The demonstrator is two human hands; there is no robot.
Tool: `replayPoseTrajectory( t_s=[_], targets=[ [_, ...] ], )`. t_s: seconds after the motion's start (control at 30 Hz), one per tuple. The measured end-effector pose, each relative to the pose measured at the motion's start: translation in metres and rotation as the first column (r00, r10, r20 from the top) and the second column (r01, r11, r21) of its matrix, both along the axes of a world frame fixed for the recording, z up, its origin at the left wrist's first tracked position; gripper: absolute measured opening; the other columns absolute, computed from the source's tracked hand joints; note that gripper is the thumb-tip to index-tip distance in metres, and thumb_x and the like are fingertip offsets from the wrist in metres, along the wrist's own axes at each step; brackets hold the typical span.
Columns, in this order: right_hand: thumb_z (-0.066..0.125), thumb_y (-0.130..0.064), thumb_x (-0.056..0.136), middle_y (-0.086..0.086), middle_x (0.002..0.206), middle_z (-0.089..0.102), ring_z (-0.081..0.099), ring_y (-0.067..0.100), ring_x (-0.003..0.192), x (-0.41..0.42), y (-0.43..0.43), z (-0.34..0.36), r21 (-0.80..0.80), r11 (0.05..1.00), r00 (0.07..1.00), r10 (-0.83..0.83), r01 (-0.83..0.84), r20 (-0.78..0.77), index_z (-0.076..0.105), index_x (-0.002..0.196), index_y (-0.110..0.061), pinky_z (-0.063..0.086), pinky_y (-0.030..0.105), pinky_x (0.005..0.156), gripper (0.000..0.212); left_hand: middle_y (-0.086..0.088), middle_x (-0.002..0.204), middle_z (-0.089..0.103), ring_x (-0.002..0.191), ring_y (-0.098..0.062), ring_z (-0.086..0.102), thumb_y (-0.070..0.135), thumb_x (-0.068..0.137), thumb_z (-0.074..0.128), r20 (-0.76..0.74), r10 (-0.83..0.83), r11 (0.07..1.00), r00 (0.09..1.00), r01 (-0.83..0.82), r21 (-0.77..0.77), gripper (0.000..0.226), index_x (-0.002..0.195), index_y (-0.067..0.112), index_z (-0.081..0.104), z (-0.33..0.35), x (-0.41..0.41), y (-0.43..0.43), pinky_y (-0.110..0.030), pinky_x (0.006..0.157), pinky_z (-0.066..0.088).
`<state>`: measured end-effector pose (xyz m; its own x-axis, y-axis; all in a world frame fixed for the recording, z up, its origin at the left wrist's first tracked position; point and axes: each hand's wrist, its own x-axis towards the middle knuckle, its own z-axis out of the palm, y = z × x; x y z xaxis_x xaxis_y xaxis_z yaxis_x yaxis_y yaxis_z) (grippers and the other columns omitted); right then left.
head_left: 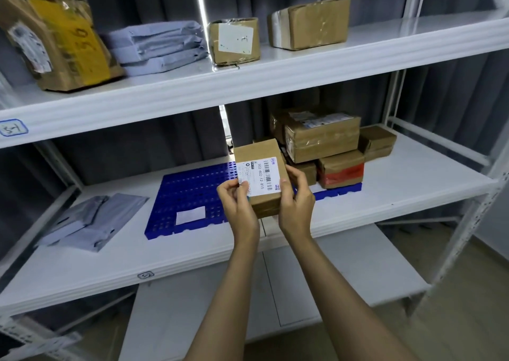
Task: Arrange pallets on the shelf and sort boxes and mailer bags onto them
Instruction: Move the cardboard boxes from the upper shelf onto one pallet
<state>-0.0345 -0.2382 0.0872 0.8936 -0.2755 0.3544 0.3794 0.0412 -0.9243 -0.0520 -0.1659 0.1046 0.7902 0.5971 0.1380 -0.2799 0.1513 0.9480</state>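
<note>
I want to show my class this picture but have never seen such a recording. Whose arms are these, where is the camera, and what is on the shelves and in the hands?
No machine here: a person wears a camera on the head, so the one picture looks forward and down along their own bare arms. The left hand and right hand together hold a small labelled cardboard box in front of the middle shelf. On that shelf lie a blue pallet, grey mailer bags to its left, and a stack of taped boxes on a second blue pallet to its right. The upper shelf carries more boxes and folded mailer bags.
</note>
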Motion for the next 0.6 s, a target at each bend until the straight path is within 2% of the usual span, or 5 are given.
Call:
replayPoseTrajectory(
  t_s=[0.2, 0.3, 0.4, 0.5, 0.6],
  targets=[
    [0.051, -0.033, 0.097, -0.003, 0.117, 0.064, 0.062, 0.005, 0.099, 0.024, -0.009, -0.01, -0.038, 0.993, 0.992, 0.104, -0.107, -0.077, 0.054, 0.121, -0.026, 0.056, 0.023, 0.08, 0.025, 0.012, 0.105, 0.055, 0.095, -0.007, 0.057, 0.019, 0.099, 0.046, -0.073, -0.023, 1.0, 0.997, 0.024, 0.009, 0.019, 0.117, 0.024, 0.042, -0.013, 0.015, -0.002, -0.019, 0.069, 0.05],
    [0.049, -0.031, 0.098, 0.0, 0.123, 0.062, 0.06, 0.009, 0.105, 0.032, -0.008, -0.019, -0.088, 0.978, 0.977, 0.175, -0.187, -0.124, 0.055, 0.129, -0.019, 0.055, 0.027, 0.086, 0.034, 0.006, 0.114, 0.052, 0.096, -0.007, 0.055, 0.022, 0.099, 0.046, -0.14, -0.007, 1.0, 0.99, 0.006, -0.008, 0.031, 0.129, 0.026, 0.041, -0.024, 0.018, 0.005, -0.023, 0.071, 0.049],
    [0.048, -0.034, 0.098, 0.001, 0.129, 0.06, 0.059, 0.012, 0.111, 0.037, -0.006, -0.025, -0.094, 0.96, 0.951, 0.244, -0.265, -0.19, 0.05, 0.136, -0.021, 0.054, 0.036, 0.092, 0.04, 0.002, 0.12, 0.052, 0.094, -0.006, 0.055, 0.022, 0.098, 0.047, -0.173, 0.038, 0.999, 0.984, -0.041, -0.017, 0.03, 0.128, 0.026, 0.043, -0.029, 0.021, 0.01, -0.019, 0.066, 0.046],
    [0.046, -0.035, 0.098, 0.001, 0.131, 0.058, 0.056, 0.011, 0.113, 0.041, -0.007, -0.026, -0.083, 0.951, 0.938, 0.275, -0.297, -0.211, 0.049, 0.137, -0.021, 0.052, 0.034, 0.095, 0.042, 0.002, 0.12, 0.053, 0.092, -0.005, 0.055, 0.023, 0.098, 0.048, -0.185, 0.072, 0.997, 0.98, -0.078, -0.025, 0.033, 0.131, 0.023, 0.044, -0.027, 0.031, 0.011, -0.014, 0.062, 0.045],
    [0.045, -0.033, 0.099, 0.0, 0.129, 0.059, 0.056, 0.01, 0.113, 0.05, -0.008, -0.023, -0.104, 0.95, 0.943, 0.272, -0.295, -0.191, 0.05, 0.136, -0.021, 0.051, 0.032, 0.095, 0.04, 0.004, 0.118, 0.052, 0.092, -0.006, 0.055, 0.025, 0.098, 0.049, -0.18, 0.09, 0.994, 0.98, -0.098, -0.037, 0.031, 0.129, 0.026, 0.045, -0.02, 0.048, 0.011, -0.019, 0.065, 0.047]
  ],
)
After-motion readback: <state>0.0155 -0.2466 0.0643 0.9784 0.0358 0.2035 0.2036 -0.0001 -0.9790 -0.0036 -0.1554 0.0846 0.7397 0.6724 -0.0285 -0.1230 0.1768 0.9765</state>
